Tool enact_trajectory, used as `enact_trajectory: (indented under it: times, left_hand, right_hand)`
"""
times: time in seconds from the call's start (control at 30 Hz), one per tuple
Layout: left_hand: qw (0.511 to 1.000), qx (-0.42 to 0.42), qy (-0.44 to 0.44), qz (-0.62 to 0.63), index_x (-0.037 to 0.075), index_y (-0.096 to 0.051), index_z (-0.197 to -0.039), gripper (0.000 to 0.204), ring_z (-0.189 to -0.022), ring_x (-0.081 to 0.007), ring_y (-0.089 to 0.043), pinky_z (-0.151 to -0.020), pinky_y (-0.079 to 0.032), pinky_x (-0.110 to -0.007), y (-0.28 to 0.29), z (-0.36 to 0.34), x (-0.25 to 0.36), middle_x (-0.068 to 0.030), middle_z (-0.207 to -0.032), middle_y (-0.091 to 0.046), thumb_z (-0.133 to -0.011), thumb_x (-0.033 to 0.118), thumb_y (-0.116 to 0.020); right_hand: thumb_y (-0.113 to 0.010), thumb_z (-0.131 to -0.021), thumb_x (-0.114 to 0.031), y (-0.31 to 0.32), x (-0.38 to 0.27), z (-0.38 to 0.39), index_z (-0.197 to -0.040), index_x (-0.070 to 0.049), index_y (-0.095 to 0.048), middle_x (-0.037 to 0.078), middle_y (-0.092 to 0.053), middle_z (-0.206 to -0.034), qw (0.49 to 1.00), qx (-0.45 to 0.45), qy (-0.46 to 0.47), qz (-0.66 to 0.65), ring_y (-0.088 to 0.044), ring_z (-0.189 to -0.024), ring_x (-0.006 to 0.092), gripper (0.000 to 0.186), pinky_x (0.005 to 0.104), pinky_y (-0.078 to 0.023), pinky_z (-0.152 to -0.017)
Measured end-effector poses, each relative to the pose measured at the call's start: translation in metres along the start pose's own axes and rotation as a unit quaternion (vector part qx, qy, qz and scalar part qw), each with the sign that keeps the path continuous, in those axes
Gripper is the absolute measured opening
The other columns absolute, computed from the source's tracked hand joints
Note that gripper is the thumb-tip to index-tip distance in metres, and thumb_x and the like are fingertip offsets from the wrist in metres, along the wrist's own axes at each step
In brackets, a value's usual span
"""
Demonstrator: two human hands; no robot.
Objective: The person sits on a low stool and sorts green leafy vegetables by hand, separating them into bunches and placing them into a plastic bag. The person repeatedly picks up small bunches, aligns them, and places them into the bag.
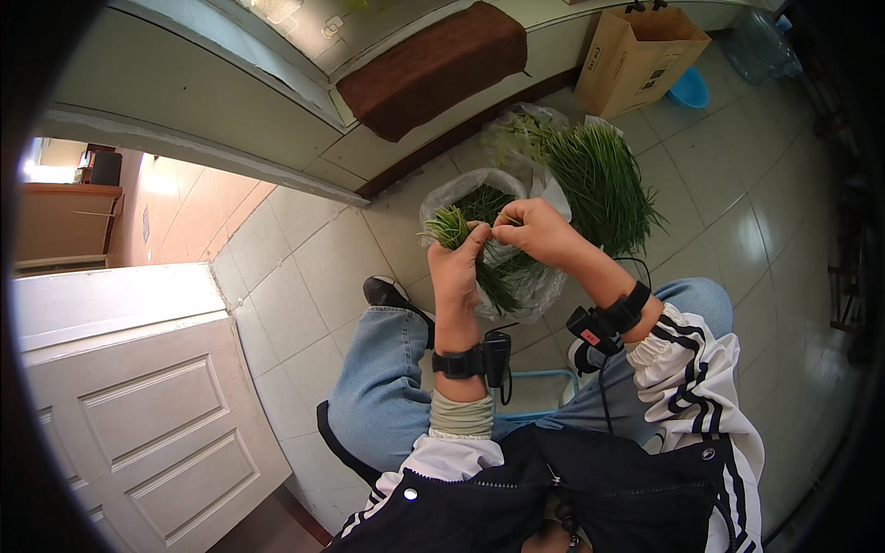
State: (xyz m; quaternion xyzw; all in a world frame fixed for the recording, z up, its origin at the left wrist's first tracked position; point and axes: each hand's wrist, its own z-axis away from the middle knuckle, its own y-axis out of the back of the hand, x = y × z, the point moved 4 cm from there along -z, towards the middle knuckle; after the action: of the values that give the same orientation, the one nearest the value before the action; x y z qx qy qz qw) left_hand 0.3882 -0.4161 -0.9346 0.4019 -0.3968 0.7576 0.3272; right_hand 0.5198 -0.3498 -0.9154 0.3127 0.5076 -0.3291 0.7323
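Observation:
My left hand point(454, 269) is wrapped round a bunch of garlic chives point(446, 225); the pale cut ends stick out to the left and the green leaves hang down on the right. Close against its thumb, my right hand point(542, 230) is closed in a pinch. What sits between those fingertips is too small to make out. Beneath both hands stands an open clear plastic bag point(450, 192) with loose greens inside. A large heap of garlic chives point(604, 180) lies just beyond my right hand, partly on plastic.
A brown paper bag point(613, 69) and a blue bowl point(689, 89) stand against the far wall, with a clear water jug point(758, 51) farther right. Brown cloth point(433, 69) covers a ledge. At left is a white panelled door point(166, 415). A light-blue stool frame point(539, 375) shows between my legs.

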Motion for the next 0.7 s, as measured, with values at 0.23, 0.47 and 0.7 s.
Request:
enact_trajectory:
  times: [0.23,0.47,0.7]
  left_hand:
    - [0.999,-0.029,-0.001,-0.024,-0.002,-0.063,-0.087,0.011,-0.062,-0.0103,-0.05,-0.056,-0.038,-0.023,0.002,-0.001,-0.001,-0.0038,-0.075,-0.061,-0.08,0.005,-0.067]
    - [0.997,-0.03,-0.007,-0.068,-0.002,-0.063,-0.087,0.01,-0.063,-0.0099,-0.05,-0.057,-0.039,-0.023,0.003,-0.004,0.003,-0.0031,-0.075,-0.061,-0.08,0.004,-0.067]
    - [0.998,0.053,-0.013,-0.004,0.0,-0.06,-0.089,0.015,-0.062,-0.0123,-0.053,-0.056,-0.041,-0.024,0.016,-0.019,0.005,-0.0057,-0.074,-0.061,-0.079,0.007,-0.069]
  right_hand:
    - [-0.058,-0.077,-0.013,0.002,-0.002,0.003,-0.073,0.001,-0.063,0.004,-0.061,-0.068,0.993,-0.021,-0.059,-0.096,-0.052,-0.061,0.0096,0.016,0.0252,-0.041,-0.056]
    - [-0.055,-0.076,-0.013,0.007,0.002,0.004,-0.072,0.0,-0.064,0.003,-0.058,-0.062,0.967,-0.039,-0.188,-0.166,-0.038,-0.042,0.0062,0.016,0.0223,-0.027,-0.039]
    - [-0.054,-0.081,-0.017,0.009,0.001,0.001,-0.076,-0.005,-0.061,0.001,-0.056,-0.062,0.966,-0.05,-0.205,-0.151,-0.038,-0.045,0.0045,0.015,0.0208,-0.025,-0.039]
